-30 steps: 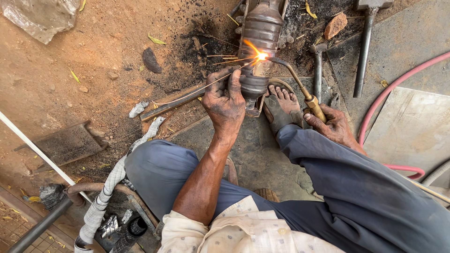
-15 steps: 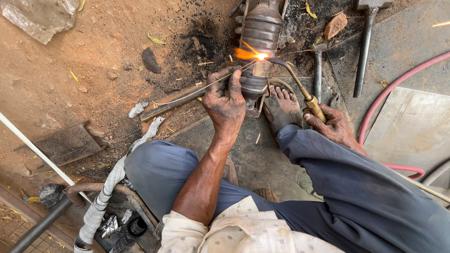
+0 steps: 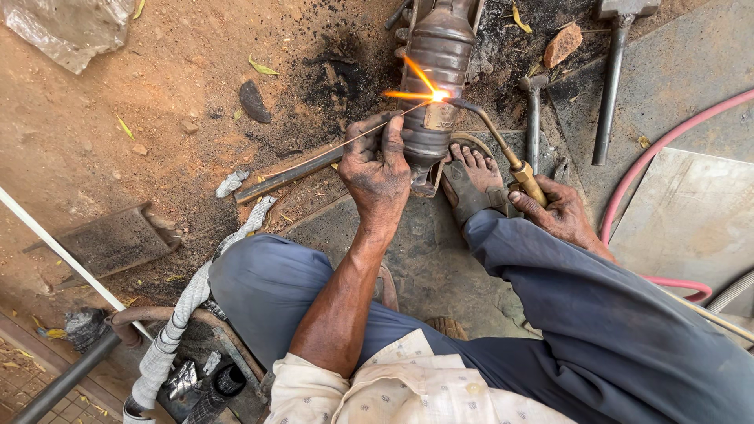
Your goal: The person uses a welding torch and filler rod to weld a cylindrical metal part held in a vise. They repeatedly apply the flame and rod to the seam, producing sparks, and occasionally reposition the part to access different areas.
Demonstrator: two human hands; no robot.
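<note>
A dirty ribbed metal canister [image 3: 440, 55] lies on the ground ahead, pinned by my sandalled foot [image 3: 473, 177]. My left hand [image 3: 378, 169] pinches a thin filler rod [image 3: 338, 145] whose tip reaches the bright orange flame [image 3: 428, 93] at the canister's side. My right hand [image 3: 559, 213] grips the brass handle of a gas torch [image 3: 503, 149]; its curved neck ends at that flame. Both forearms rest over my blue-trousered knees.
Two hammers [image 3: 609, 86] [image 3: 532, 118] lie right of the canister. A red hose [image 3: 652, 157] curves past a metal sheet [image 3: 691, 220]. A steel bar [image 3: 287, 174], a plastic bag [image 3: 71, 27] and bent piping [image 3: 118, 338] sit on the dirt at left.
The flame flares longer and further left than before. Both hands stay almost still, with the rod tip held at the flame.
</note>
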